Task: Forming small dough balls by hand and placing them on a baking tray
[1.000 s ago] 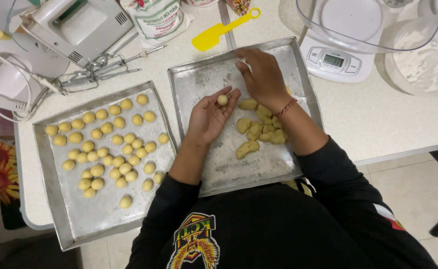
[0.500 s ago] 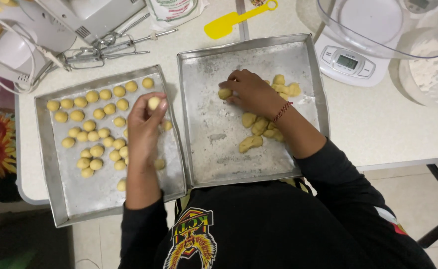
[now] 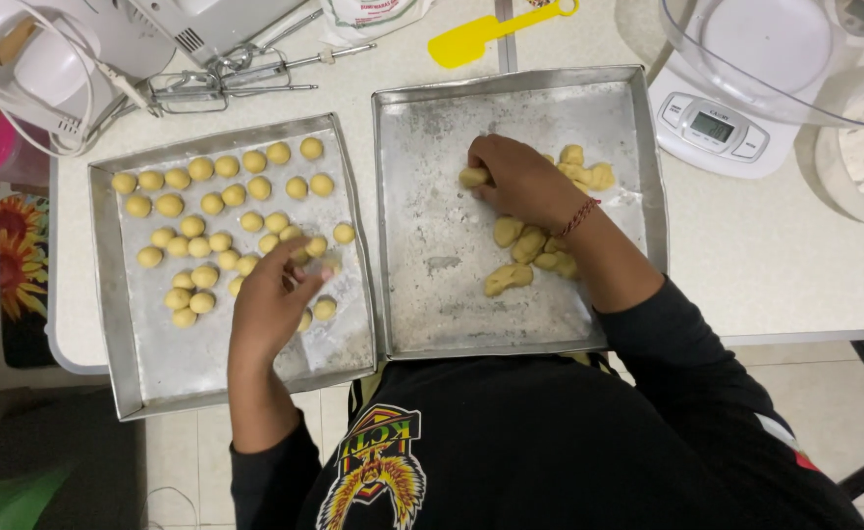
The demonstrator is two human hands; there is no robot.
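1. Sleeves, black, frame the near edge of the view, one on each of my forearms, and my black shirt with its coloured print fills the space between them.
2. My left hand (image 3: 273, 299) hovers low over the left tray (image 3: 108, 324), fingers loosely curled and slightly apart above the near-right end of the dough balls (image 3: 218, 240); I cannot tell whether a ball sits under the fingertips.
3. The dough balls lie in loose rows across the far and middle part of the left tray, small, round and pale yellow, most just beside one another.
4. The right tray (image 3: 432, 304) touches the left tray along its side, and its floured bottom is bare on the near-left part.
5. Rough dough pieces (image 3: 522, 247) lie in a heap in the middle-right of that tray, partly under my wrist with the red thread bracelet (image 3: 579, 216).
6. My right hand (image 3: 518, 179) rests on the right tray farther in, fingers closed on a dough lump (image 3: 472, 178) at its left side.
7. Farther off on the white table (image 3: 795, 265) sit a yellow spatula (image 3: 486, 32), a kitchen scale (image 3: 712, 128) at right, a clear bowl (image 3: 795, 59), and a hand mixer (image 3: 69, 49) with metal beaters (image 3: 245, 79) at far left.
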